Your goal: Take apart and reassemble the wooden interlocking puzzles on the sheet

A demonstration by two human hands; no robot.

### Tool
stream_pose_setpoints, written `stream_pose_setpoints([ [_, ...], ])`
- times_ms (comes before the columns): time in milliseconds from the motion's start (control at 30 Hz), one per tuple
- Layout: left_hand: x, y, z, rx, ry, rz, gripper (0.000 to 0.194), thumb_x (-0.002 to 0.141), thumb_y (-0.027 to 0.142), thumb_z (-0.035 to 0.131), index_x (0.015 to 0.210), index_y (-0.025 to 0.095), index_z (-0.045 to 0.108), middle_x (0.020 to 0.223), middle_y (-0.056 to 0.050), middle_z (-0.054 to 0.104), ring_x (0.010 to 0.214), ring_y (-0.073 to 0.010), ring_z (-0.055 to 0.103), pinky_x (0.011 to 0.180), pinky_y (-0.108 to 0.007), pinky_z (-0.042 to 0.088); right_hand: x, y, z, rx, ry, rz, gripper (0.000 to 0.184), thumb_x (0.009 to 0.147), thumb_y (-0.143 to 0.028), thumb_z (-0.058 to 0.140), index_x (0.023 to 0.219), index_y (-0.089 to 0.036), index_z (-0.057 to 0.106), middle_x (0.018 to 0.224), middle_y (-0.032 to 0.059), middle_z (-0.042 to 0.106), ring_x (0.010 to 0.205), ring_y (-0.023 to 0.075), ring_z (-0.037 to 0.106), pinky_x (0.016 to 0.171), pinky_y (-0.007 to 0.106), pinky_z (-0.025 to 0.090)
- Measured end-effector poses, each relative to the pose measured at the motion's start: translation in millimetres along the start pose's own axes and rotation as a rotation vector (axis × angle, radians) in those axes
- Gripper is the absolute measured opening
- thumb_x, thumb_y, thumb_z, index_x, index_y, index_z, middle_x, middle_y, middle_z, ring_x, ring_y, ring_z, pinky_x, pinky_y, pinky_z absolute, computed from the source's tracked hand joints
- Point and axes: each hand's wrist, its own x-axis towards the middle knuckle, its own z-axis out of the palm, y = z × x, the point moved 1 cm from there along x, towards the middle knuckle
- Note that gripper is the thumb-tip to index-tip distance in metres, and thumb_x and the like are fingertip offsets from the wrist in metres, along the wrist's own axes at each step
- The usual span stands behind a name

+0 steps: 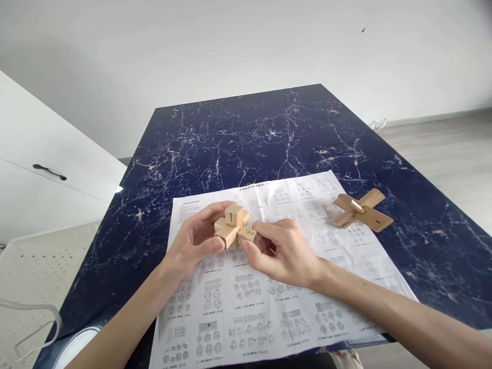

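Apparently, the wooden cluster [231, 217] is mostly interlocked, though the block marked 3 [248, 233] juts out, perhaps unseated. The cluster sits between the hands: the left hand [191, 240] grips its side, the right hand [286, 252] pinches that block. Crossed wooden pieces [374, 217] lie rightward on the printed sheet [365, 269].

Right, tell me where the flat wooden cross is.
In the head view, the flat wooden cross lies over the printed sheet's right edge, to the right of the right hand.
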Motion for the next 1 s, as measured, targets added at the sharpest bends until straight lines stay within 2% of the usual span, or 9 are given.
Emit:
stream_pose_setpoints([
  [267,-3,1,4.5,0.077,0.038,0.133,0.055,0.083,0.048,0.093,0.131,0.026,0.077,0.118,-0.009,0.077,0.100,-0.0238,0.073,0.088,-0.033,0.061,1,3,-1,-0.116,0.050,-0.146,0.040,0.098,-0.030,0.058,0.067,-0.025,0.033,0.049,-0.0084,0.044,0.042,0.0067,0.031,0.044,0.025,0.027],
  [433,-1,0,-2.2,0.025,0.063,0.107,0.058,0.083,0.052,0.091,0.133,0.027,0.076,0.118,-0.009,0.078,0.102,-0.0250,0.074,0.086,-0.032,0.061,0,0,-4,-0.043,0.014,-0.127,0.043,0.100,-0.031,0.057,0.068,-0.025,0.029,0.049,-0.0086,0.040,0.043,0.0063,0.032,0.045,0.023,0.027],
  [500,0,2,-7.7,0.019,0.107,0.103,0.058,0.085,0.053,0.089,0.133,0.025,0.075,0.119,-0.010,0.078,0.102,-0.0251,0.074,0.086,-0.032,0.062,-2,0,-4,-0.035,0.009,-0.137,0.043,0.099,-0.029,0.057,0.068,-0.025,0.028,0.049,-0.0088,0.039,0.043,0.0063,0.031,0.044,0.023,0.025],
  [567,1,7,-14.2,0.045,0.213,0.140,0.055,0.089,0.056,0.084,0.132,0.024,0.074,0.119,-0.010,0.077,0.103,-0.0244,0.074,0.091,-0.034,0.062,-3,0,-4,-0.019,0.012,-0.143,0.042,0.099,-0.029,0.058,0.068,-0.025,0.029,0.049,-0.0088,0.039,0.043,0.0063,0.030,0.044,0.024,0.024],
  [633,1,12,-20.2,0.168,0.391,0.170,0.052,0.091,0.054,0.082,0.132,0.024,0.071,0.125,-0.009,0.076,0.111,-0.0253,0.073,0.101,-0.039,0.060,-2,2,-5,0.020,0.033,-0.121,0.042,0.101,-0.031,0.056,0.068,-0.025,0.031,0.050,-0.0085,0.040,0.043,0.0067,0.031,0.043,0.024,0.024],
  [700,1,15,-23.8,0.401,0.573,0.180,0.054,0.088,0.050,0.086,0.133,0.026,0.068,0.134,-0.009,0.074,0.122,-0.0278,0.071,0.111,-0.045,0.056,-1,4,-7,0.061,0.068,-0.055,0.042,0.104,-0.035,0.054,0.069,-0.025,0.034,0.051,-0.0079,0.040,0.044,0.0074,0.032,0.043,0.025,0.024],
  [767,1,14,-25.0,0.687,0.671,0.163,0.061,0.083,0.046,0.090,0.135,0.026,0.065,0.141,-0.009,0.070,0.126,-0.0307,0.069,0.114,-0.051,0.054,0,7,-9,0.092,0.092,0.035,0.043,0.106,-0.040,0.053,0.069,-0.025,0.037,0.054,-0.0071,0.040,0.045,0.0082,0.033,0.044,0.025,0.025],
  [900,1,2,-28.0,1.149,0.668,0.100,0.064,0.082,0.049,0.087,0.136,0.026,0.061,0.147,-0.011,0.067,0.135,-0.0371,0.062,0.117,-0.062,0.049,2,10,-11,0.140,0.063,0.172,0.047,0.108,-0.048,0.048,0.068,-0.024,0.043,0.058,-0.0047,0.046,0.049,0.0098,0.039,0.048,0.027,0.030],
  [1000,0,-7,-33.0,1.283,0.641,0.060,0.065,0.085,0.050,0.083,0.139,0.024,0.057,0.146,-0.014,0.065,0.140,-0.0404,0.054,0.118,-0.066,0.045,2,11,-10,0.192,0.013,0.230,0.049,0.109,-0.052,0.045,0.069,-0.024,0.047,0.058,-0.0039,0.048,0.049,0.0108,0.041,0.050,0.029,0.031],
])
